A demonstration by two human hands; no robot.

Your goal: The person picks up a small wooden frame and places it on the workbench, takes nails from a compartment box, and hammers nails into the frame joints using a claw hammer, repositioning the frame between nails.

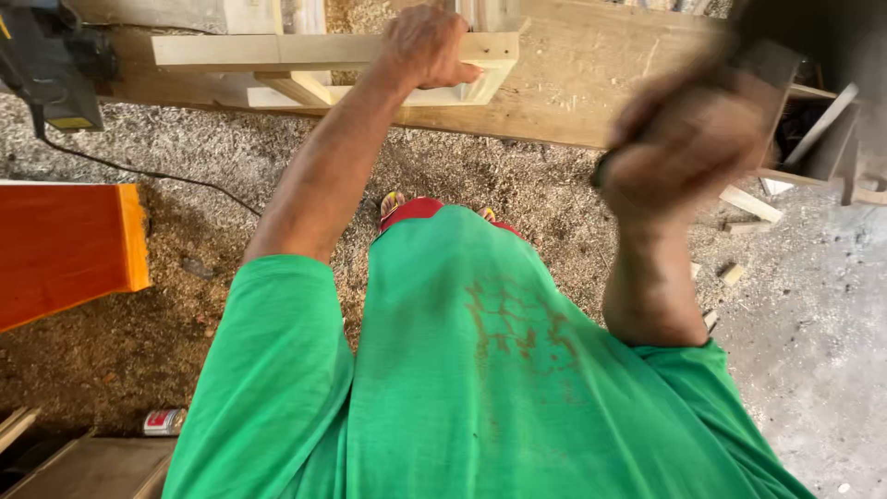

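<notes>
Pale wood makes up the frame that lies along the near edge of the bench, a small assembly of square battens joined at right angles. The left hand is closed over its right end, fingers wrapped round the top batten, apparently pinning it flat so that it does not shift under a blow. The right hand is raised near the bench's right end, well apart from the frame; it is badly blurred, curled into a fist round a dark tool whose shape I cannot make out, though the lifted arm suggests something held for striking. Sawdust covers the floor below the bench, thick between the person's feet. An orange board juts in from the left, a black power tool sits at the bench's far left corner with its cord trailing down, and offcuts lie beneath the right end. A small can rests on the floor at lower left.
</notes>
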